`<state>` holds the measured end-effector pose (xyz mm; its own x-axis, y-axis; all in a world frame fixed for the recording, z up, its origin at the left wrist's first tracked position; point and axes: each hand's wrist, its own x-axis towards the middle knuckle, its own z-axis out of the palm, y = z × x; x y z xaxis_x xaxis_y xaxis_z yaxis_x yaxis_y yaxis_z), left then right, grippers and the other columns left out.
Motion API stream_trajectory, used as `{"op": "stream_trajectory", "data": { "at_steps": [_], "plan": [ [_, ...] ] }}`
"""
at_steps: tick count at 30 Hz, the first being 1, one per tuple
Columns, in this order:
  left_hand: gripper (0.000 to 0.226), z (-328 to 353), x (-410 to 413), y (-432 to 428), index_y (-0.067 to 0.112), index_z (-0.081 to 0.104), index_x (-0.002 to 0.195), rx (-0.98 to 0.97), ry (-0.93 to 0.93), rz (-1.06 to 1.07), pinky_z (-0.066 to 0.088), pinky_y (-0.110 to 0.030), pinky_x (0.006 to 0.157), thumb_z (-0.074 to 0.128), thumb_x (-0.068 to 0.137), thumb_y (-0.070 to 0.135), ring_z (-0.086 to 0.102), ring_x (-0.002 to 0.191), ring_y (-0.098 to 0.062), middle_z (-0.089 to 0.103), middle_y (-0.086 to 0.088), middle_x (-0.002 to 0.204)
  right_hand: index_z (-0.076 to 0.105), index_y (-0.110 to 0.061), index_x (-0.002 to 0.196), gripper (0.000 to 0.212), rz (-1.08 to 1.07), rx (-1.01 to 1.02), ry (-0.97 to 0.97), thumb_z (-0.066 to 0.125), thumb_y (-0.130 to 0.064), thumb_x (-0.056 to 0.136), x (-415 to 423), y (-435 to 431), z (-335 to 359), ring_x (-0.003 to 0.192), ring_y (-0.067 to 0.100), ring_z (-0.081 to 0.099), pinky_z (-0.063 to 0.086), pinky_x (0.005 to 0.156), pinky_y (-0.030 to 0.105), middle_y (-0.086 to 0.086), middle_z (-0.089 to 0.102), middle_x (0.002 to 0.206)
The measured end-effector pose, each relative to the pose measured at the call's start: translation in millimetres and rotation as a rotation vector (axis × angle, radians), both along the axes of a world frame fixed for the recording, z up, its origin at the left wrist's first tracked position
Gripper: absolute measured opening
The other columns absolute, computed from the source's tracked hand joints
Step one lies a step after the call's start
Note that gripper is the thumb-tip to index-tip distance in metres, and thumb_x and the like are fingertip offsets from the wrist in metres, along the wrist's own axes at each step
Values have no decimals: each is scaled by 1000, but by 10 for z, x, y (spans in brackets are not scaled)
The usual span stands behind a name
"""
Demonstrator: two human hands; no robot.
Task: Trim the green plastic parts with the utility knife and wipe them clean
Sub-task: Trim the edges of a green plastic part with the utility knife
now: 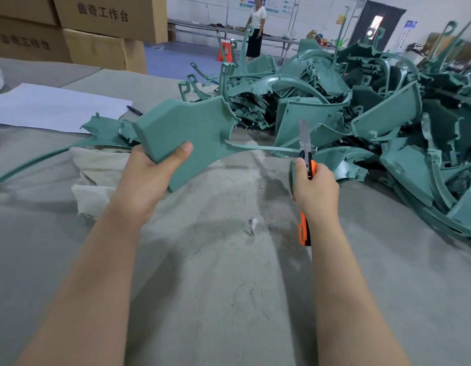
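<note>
Clock positions read off the frame centre.

- Cardboard boxes [97, 30]: stacked at 11, printed characters on the sides.
- White paper sheet [55, 107]: flat at 10 on the grey felt table [229, 299]. A dark pen [134, 110] lies just beside its right edge.
- Off-white cloth [97, 175]: crumpled on the felt at 9, just left of the left wrist.
- Loose green part [103, 129]: lies beyond the cloth, its long thin arm running out to the 9 edge.
- Left hand [150, 178]: just left of centre, fingers underneath and thumb pressed on top. It grips the near corner of the held green part [192, 125].
- Held green part: a broad flat panel, raised off the table and tilted, at 12 of that hand. A thin strip from its right side runs toward 3 and reaches the blade; cannot tell if they touch.
- Small pale scrap [251, 225]: on the felt between the two forearms.
- Right hand [317, 188]: at 3 of centre, fist wrapped round the utility knife [305, 143].
- Utility knife: orange-and-black handle with the butt sticking out below the wrist toward 6. The blade is extended long and points to 12.
- Dark rounded green bit at the thumb side of the right hand: cannot tell what it is.
- Pile of green parts [382, 114]: fills 1 to 4, heaped and tangled on the table, just right of the knife.
- Background at 12: a person [257, 30] stands by a long bench, with an orange stool [225, 51] beside.
</note>
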<state>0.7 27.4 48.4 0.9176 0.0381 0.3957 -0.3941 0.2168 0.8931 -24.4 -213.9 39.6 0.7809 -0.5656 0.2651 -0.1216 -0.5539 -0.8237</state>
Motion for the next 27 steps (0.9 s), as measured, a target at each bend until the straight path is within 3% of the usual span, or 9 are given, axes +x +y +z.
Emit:
{"op": "stream_trajectory", "data": {
  "at_steps": [5, 9, 13, 17, 20, 25, 27],
  "plan": [
    [22, -25, 12, -23, 33, 73, 87, -43, 14, -7, 53, -25, 83, 66, 86, 12, 68, 95, -5, 73, 16, 96, 50, -12, 91, 33, -6, -67, 17, 43, -43, 101, 17, 31, -47, 78, 25, 49, 29, 59, 34, -5, 49, 71],
    [22, -20, 22, -39, 30, 73, 88, -76, 44, 7, 52, -29, 87, 65, 88, 10, 68, 99, -9, 74, 13, 97, 52, -12, 94, 33, 20, -62, 26, 44, -43, 100, 29, 59, -67, 76, 24, 50, 33, 64, 32, -6, 48, 70],
    [19, -15, 31, -59, 25, 69, 94, -113, 70, 15, 54, -22, 79, 62, 90, 7, 69, 94, -6, 74, 14, 93, 56, -12, 91, 33, 96, -27, 4, 46, -42, 100, 16, 99, -36, 82, 31, 63, 51, 75, 43, 7, 64, 82],
    [19, -19, 35, -64, 25, 68, 93, -116, 76, 22, 54, -22, 79, 62, 90, 8, 69, 92, -5, 74, 16, 91, 47, -14, 73, 36, 176, -15, 5, 48, -39, 99, 11, 197, -27, 80, 36, 64, 52, 77, 46, 18, 66, 81],
    [19, -23, 36, -75, 26, 68, 93, -120, 69, 20, 54, -20, 76, 62, 91, 8, 69, 90, -4, 74, 16, 90, 47, -11, 75, 37, 225, -13, 22, 48, -39, 99, 7, 238, -26, 77, 37, 63, 52, 76, 46, 23, 66, 83],
    [18, -43, 39, -99, 26, 69, 92, -126, 72, 16, 55, -22, 77, 63, 91, 9, 69, 93, -5, 74, 15, 92, 49, -12, 75, 35, 320, 32, 35, 49, -37, 99, -5, 329, -30, 48, 14, 54, 47, 53, 27, 7, 59, 66],
    [18, -47, 36, -107, 26, 69, 92, -139, 73, 15, 55, -23, 77, 63, 91, 9, 69, 93, -5, 74, 15, 93, 47, -14, 71, 36, 359, 47, 31, 49, -37, 99, -12, 373, -27, 43, 9, 52, 44, 52, 25, 1, 58, 60]
  ]
}}
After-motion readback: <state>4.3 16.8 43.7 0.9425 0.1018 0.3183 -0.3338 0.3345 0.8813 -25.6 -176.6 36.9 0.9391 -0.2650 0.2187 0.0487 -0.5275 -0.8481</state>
